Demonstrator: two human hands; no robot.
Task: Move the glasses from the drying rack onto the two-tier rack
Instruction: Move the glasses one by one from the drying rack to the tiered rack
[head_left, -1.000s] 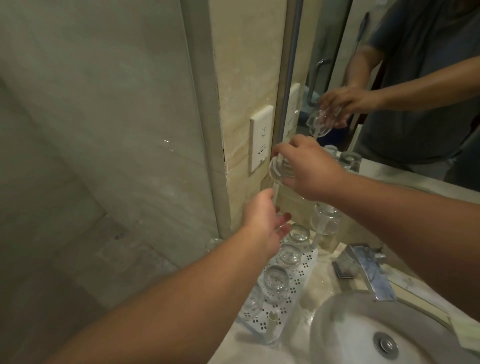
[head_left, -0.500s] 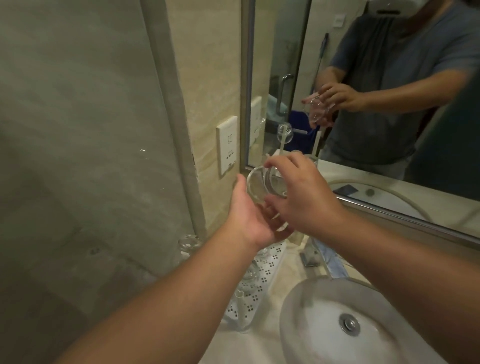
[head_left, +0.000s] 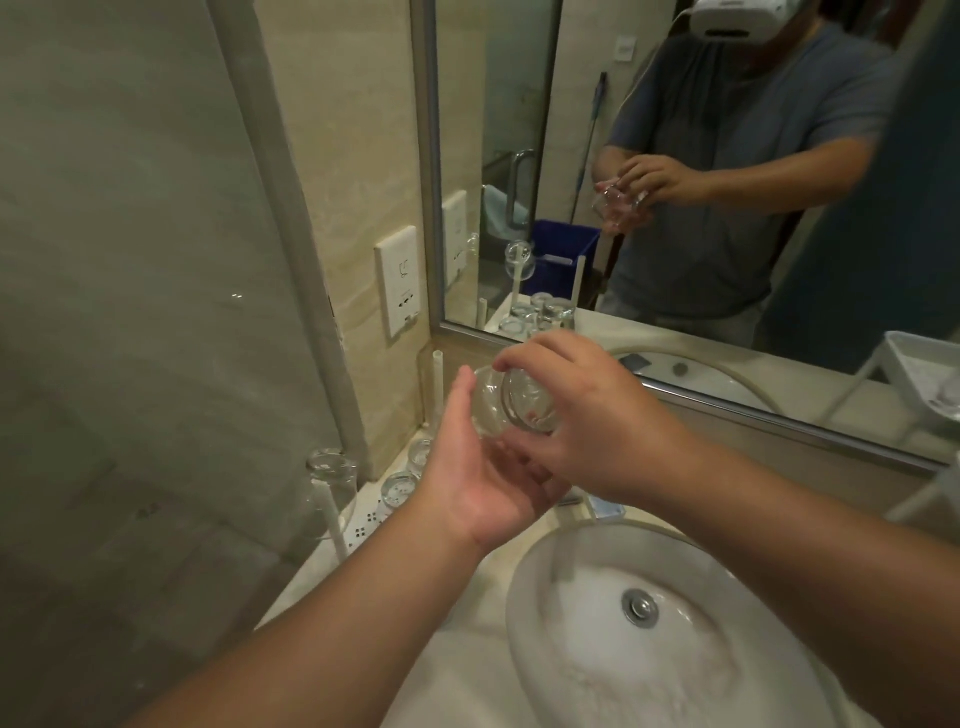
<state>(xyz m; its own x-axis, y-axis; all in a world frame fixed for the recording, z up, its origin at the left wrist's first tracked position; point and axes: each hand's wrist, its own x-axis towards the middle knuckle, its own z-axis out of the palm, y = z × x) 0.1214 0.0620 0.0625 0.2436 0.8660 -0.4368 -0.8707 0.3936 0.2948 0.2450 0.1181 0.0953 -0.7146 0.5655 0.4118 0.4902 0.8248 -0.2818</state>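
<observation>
Glasses (head_left: 331, 470) stand upturned on the drying rack (head_left: 363, 525) pegs at left. Above the counter the left hand (head_left: 480, 475) spreads flat-fingered beside a clear glass (head_left: 511, 400), pinched at its base by the right hand (head_left: 592, 423) (light, probably slick and breakable; wrapping the wall seems safer).

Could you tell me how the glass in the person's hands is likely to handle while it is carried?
The glass looks clear, smooth and thin, so probably fragile and slippery. It lies sideways in the right hand, the left hand open below; round, it would likely roll if set down that way.
</observation>
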